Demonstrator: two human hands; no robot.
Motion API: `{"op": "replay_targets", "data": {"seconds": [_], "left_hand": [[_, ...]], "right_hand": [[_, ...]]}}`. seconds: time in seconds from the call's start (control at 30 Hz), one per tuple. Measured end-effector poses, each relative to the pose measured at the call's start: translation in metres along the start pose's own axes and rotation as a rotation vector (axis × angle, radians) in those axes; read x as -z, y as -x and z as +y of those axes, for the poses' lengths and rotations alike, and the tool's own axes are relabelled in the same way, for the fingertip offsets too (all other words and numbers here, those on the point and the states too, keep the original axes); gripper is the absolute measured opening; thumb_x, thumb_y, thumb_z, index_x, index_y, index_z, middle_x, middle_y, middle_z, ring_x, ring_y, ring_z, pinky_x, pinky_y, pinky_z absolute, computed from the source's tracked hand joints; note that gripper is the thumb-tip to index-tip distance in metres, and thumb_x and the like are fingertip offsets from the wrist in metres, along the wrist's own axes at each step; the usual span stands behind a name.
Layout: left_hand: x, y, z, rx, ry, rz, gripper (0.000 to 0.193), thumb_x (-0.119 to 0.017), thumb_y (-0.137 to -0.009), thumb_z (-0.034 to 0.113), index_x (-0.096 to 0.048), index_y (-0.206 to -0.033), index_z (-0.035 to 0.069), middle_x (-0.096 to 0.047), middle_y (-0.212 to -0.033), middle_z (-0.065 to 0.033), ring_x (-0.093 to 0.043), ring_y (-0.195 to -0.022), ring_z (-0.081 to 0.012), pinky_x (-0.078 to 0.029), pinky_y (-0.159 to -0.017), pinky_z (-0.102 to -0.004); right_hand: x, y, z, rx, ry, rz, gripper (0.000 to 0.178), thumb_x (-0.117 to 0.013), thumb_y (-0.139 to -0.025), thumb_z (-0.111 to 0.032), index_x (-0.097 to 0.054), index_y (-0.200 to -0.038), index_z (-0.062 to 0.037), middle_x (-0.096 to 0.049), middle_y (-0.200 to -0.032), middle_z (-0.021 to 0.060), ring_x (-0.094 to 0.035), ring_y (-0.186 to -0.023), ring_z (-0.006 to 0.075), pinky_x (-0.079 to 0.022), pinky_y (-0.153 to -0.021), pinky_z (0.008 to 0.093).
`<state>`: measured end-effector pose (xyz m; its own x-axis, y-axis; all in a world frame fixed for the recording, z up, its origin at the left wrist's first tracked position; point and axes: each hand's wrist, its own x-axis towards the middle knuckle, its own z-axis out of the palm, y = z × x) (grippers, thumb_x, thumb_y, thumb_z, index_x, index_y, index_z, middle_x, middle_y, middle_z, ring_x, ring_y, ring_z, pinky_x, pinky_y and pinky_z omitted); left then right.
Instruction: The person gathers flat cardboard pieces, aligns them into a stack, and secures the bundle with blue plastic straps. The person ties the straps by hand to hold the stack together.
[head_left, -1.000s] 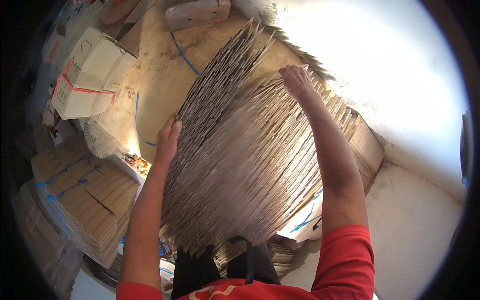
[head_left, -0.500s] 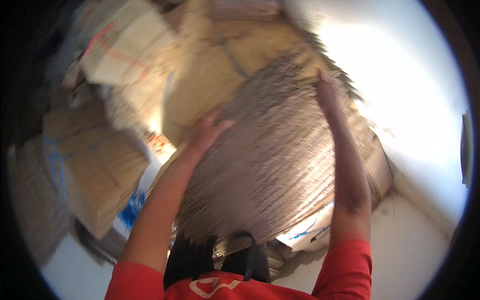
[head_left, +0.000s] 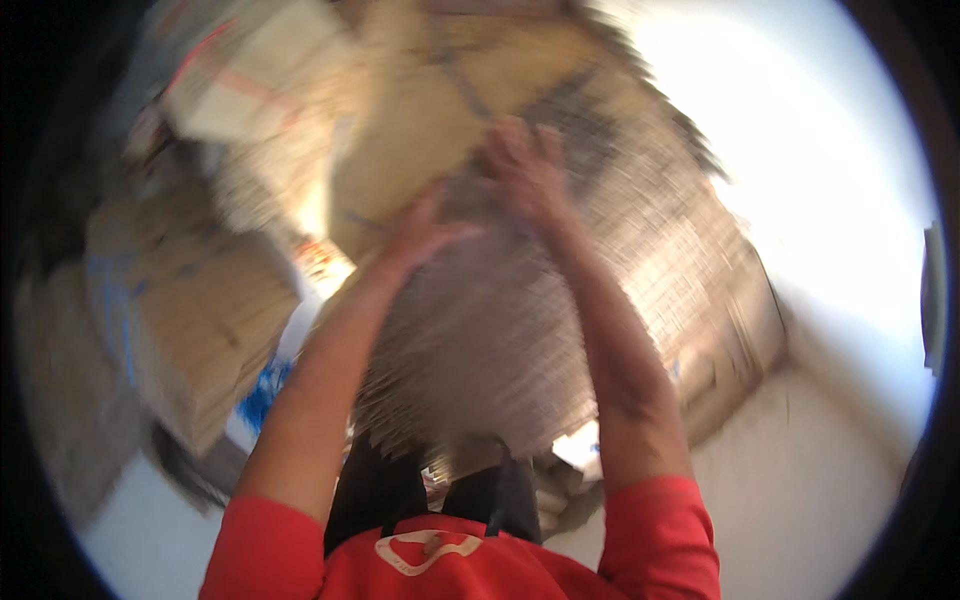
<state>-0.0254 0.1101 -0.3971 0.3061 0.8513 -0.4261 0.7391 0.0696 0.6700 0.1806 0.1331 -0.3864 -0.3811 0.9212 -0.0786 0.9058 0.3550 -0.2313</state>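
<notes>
I see everything smeared with blur. Bright white glare washes out the upper right. The round edges go dark.

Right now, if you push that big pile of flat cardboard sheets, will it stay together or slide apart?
Probably slide. The stack of cardboard sheets looks loose, with ragged, uneven edges, so sheets may fan out. Each sheet is likely stiff, but the whole pile seems heavy: both the left hand and right hand rest on it.

Blurred pale carton with red strap (head_left: 235,85) upper left; tan flattened-carton bundle with blue strapping (head_left: 190,320) at left.
</notes>
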Motion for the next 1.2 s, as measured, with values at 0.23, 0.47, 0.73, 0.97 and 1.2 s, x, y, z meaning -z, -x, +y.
{"op": "replay_targets", "data": {"seconds": [0.23, 0.47, 0.73, 0.97, 1.2], "left_hand": [[-0.015, -0.013, -0.015, -0.044, -0.04, 0.028, 0.091, -0.075, -0.073, 0.051, -0.043, -0.136, -0.007, -0.056, -0.129, -0.0262, -0.053, -0.122, -0.0359, -0.04, -0.102, -0.0397], [0.008, -0.033, -0.049, -0.164, 0.044, -0.077, 0.067, -0.067, -0.087, 0.038, -0.046, -0.134, -0.005, -0.054, -0.131, -0.0192, -0.052, -0.118, -0.0295, -0.038, -0.101, -0.0374], [0.025, -0.027, -0.015, 0.013, -0.113, -0.179, 0.072, -0.057, -0.093, 0.045, -0.038, -0.141, -0.004, -0.044, -0.141, -0.0196, -0.046, -0.125, -0.0311, -0.035, -0.106, -0.0409], [0.029, -0.048, -0.021, 0.227, 0.106, -0.218, 0.063, -0.052, -0.096, 0.041, -0.041, -0.138, -0.003, -0.044, -0.14, -0.0182, -0.044, -0.126, -0.0301, -0.035, -0.106, -0.0418], [0.066, -0.093, -0.049, -0.002, -0.078, -0.389, 0.064, -0.042, -0.098, 0.045, -0.032, -0.146, 0.004, -0.037, -0.146, -0.0166, -0.035, -0.133, -0.0316, -0.029, -0.11, -0.045]], "right_hand": [[0.019, 0.248, -0.028, -0.696, -0.135, 0.319, 0.068, -0.065, -0.087, -0.021, -0.035, -0.147, -0.0143, -0.027, -0.154, 0.0131, -0.02, -0.144, 0.0311, -0.014, -0.117, 0.0534], [-0.09, 0.62, -0.244, -2.107, -0.643, 0.37, 0.049, -0.063, -0.084, -0.022, -0.053, -0.131, -0.0115, -0.062, -0.12, 0.0172, -0.061, -0.107, 0.0318, -0.046, -0.093, 0.0441], [-0.18, 0.753, -0.575, -3.428, -1.265, 1.233, 0.028, -0.065, -0.089, -0.033, -0.059, -0.101, -0.0084, -0.061, -0.086, 0.013, -0.063, -0.071, 0.0304, -0.054, -0.061, 0.0509], [-0.24, 0.765, -0.489, -2.631, -1.004, 2.65, 0.049, -0.056, -0.095, -0.041, -0.039, -0.097, 0.0042, -0.043, -0.135, 0.0283, -0.05, -0.119, 0.046, -0.047, -0.096, 0.0573], [-0.321, 0.856, -0.451, -2.263, -1.035, 3.033, 0.08, -0.053, -0.096, -0.043, -0.011, -0.148, 0.0007, -0.023, -0.152, 0.0199, -0.039, -0.131, 0.0415, -0.045, -0.101, 0.0523]]}}
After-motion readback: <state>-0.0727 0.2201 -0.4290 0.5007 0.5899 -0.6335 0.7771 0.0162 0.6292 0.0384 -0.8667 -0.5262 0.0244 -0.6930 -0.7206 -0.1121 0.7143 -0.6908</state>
